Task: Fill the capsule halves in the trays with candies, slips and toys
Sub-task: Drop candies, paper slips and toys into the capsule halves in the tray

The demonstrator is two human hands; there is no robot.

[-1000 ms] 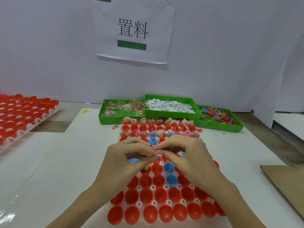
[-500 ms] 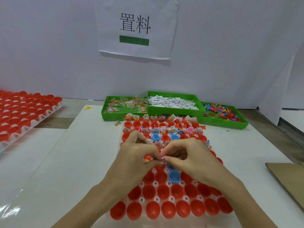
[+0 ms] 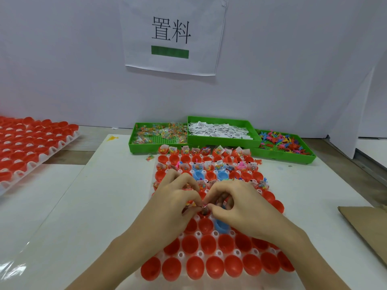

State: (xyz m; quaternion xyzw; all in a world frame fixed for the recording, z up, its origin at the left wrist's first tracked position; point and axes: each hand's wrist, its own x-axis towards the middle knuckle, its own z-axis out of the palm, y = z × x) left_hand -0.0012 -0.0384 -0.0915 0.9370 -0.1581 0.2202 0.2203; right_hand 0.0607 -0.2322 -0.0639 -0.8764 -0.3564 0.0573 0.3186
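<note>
A white tray (image 3: pixel 200 253) of red and blue capsule halves lies in front of me on the table. Its far rows hold candies, slips and toys; its near rows of red halves (image 3: pixel 214 268) are bare. My left hand (image 3: pixel 173 200) and my right hand (image 3: pixel 240 200) meet over the tray's middle, fingertips together above a red half (image 3: pixel 204 212). Both pinch small items there: a candy packet (image 3: pixel 191 204) shows at my left fingertips, the rest is hidden. A blue half (image 3: pixel 221 226) sits just under my right hand.
Three green bins stand behind the tray: candies (image 3: pixel 161 132), paper slips (image 3: pixel 218 130), coloured toys (image 3: pixel 282 142). A second tray of red halves (image 3: pixel 31 143) lies at the left. Brown cardboard (image 3: pixel 368 229) is at the right edge. A loose candy (image 3: pixel 149 158) lies on the table.
Both hands have dropped lower, closer to the tray's middle row, still pinched together. The view has shifted a little.
</note>
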